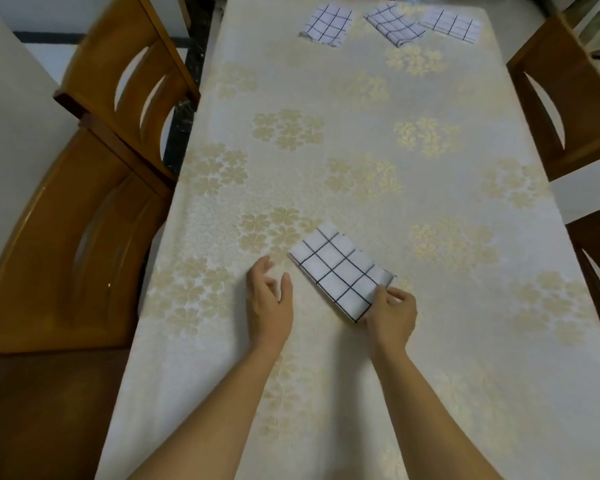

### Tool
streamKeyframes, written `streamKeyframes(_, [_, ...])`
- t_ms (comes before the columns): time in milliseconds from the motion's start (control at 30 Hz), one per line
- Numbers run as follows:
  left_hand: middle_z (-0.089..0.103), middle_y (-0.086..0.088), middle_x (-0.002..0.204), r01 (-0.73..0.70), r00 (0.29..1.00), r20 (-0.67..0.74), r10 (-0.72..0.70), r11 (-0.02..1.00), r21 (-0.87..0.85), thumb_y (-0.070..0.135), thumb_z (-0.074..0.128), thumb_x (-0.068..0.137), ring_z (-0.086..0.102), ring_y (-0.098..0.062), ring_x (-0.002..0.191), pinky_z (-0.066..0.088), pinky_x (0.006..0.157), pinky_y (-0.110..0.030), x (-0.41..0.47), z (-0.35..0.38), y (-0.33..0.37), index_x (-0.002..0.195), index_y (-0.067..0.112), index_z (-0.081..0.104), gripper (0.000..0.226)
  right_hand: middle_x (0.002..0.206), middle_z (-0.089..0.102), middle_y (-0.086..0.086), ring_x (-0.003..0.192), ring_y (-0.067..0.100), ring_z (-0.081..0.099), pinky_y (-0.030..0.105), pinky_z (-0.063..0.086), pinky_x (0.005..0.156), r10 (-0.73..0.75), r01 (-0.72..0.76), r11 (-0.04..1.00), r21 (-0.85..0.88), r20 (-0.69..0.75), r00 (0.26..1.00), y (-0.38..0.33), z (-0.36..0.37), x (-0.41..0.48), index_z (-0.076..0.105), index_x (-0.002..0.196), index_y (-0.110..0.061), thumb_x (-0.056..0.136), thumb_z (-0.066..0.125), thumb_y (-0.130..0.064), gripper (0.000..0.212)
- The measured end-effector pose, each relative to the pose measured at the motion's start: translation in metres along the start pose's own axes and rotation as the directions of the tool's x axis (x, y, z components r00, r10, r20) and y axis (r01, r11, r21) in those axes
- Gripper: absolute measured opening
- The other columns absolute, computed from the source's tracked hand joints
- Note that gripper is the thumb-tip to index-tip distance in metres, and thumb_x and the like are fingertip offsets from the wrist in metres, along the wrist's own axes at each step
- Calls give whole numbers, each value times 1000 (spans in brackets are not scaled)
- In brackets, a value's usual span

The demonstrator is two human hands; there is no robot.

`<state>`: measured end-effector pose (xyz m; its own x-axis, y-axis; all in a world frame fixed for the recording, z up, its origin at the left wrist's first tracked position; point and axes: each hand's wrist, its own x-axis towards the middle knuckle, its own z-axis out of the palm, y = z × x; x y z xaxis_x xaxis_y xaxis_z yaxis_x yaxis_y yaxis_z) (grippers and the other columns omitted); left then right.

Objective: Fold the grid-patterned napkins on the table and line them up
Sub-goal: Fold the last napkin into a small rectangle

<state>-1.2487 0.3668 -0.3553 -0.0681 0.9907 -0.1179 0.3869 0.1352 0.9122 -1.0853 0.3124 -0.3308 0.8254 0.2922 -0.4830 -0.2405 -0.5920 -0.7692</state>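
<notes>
No text, label, brand, number or sign is showing legibly anywhere, the napkin [340, 273] at six o'clock and the tablecloth [361, 109] carrying only patterns.

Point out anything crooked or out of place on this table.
The far row is uneven: the middle napkin sits rotated, its corner meeting the right napkin, while the left napkin lies apart. The near napkin lies diagonally, its corner pinched by the right hand.
</notes>
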Motion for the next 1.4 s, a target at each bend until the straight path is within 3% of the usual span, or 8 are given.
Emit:
streamKeyframes(233, [63, 14, 103, 158, 927, 308, -216, 967, 202, 50, 63, 96, 62, -6, 93, 48, 75, -23, 10, -12, 14, 116, 26, 57, 33, 94, 77, 17, 87, 33, 75, 43, 60, 80, 182, -313, 933, 178, 516, 837, 40, 16, -105, 66, 111, 0, 107, 45, -17, 28])
streamKeyframes(467, [67, 9, 93, 101, 874, 431, -224, 951, 291, 35, 63, 100, 66, -14, 94, 47, 71, -19, 27, -20, 15, 112, 20, 69, 20, 96, 76, 19, 86, 37, 74, 46, 60, 84, 279, -311, 946, -91, 716, 640, 40, -4, -109, 67, 109, 5, 107, 47, -34, 44])
streamKeyframes(633, [65, 6, 102, -85, 877, 477, -54, 960, 265, 29, 55, 105, 63, -15, 92, 51, 73, -20, 20, -33, 42, 108, 21, 63, 12, 86, 72, -2, 81, 21, 67, 24, 49, 69, -191, 273, 944, -184, 368, 910, 16, -33, -84, 66, 94, -17, 97, 61, -27, 12])
streamKeyframes(800, [69, 2, 113, -414, 776, 622, 103, 827, 380, 27, 52, 106, 65, -20, 96, 56, 85, -43, 22, -42, 95, 114, 25, 61, 12, 140, 49, -2, 131, 15, 44, 29, 34, 110, -787, 875, 415, -249, 385, 482, -48, -43, -56, 48, 142, -20, 93, 69, -32, 55])
streamKeyframes(933, [74, 3, 106, -633, 670, 672, 316, 716, 294, 22, 56, 103, 67, -22, 95, 54, 86, -42, 11, -46, 140, 111, 24, 68, 14, 156, 39, 4, 151, 30, 21, 52, 9, 124, -647, 885, 19, -464, 669, 365, -106, -51, -56, 44, 148, -24, 92, 37, -63, 68])
streamKeyframes(1067, [75, 11, 98, -688, 620, 618, 483, 714, 131, 22, 64, 99, 67, -14, 90, 54, 83, -37, 2, -50, 165, 106, 25, 73, 11, 102, 69, 1, 102, 25, 64, 52, 29, 115, -483, 844, 101, -527, 716, 504, -125, -83, -61, 64, 105, -21, 104, 39, -49, 37])
streamKeyframes(1133, [74, 12, 100, -646, 621, 630, 467, 760, 72, 20, 68, 97, 67, -9, 93, 54, 84, -31, -1, -51, 172, 106, 26, 74, 12, 84, 68, 4, 79, 28, 63, 41, 50, 82, -547, 846, 203, -493, 660, 516, -115, -104, -66, 63, 97, -19, 105, 45, -38, 27])
streamKeyframes(1400, [73, 19, 84, -348, 748, 586, 313, 936, -56, 21, 78, 89, 65, 2, 87, 48, 76, -14, -22, -50, 160, 84, 30, 76, 11, 82, 72, -17, 83, 0, 65, 17, 48, 70, -610, 726, 614, -308, 399, 685, -86, -157, -73, 75, 86, -26, 88, 75, -34, 9])
